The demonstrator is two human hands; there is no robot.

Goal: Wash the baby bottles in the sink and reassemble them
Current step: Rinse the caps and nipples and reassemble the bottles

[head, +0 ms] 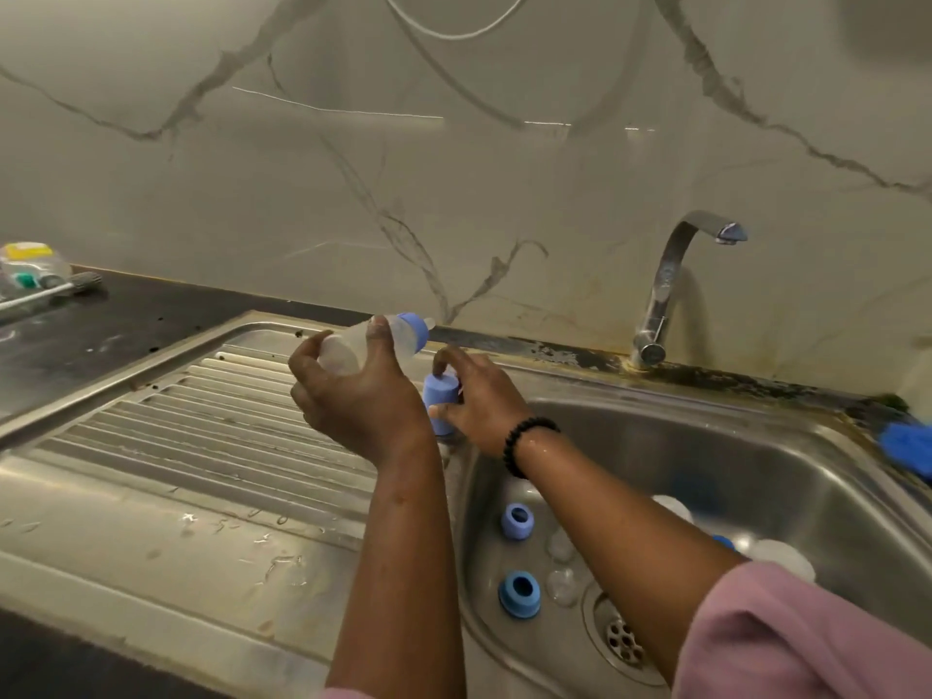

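Above the ribbed steel drainboard, our left hand grips a translucent bottle; just right, our right hand pinches a matte blue cylindrical cap. Below our forearms, two blue rings lie in the basin.

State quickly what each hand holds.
Left hand: grips clear plastic baby bottle with blue collar.
Right hand: pinches light-blue plastic cap.
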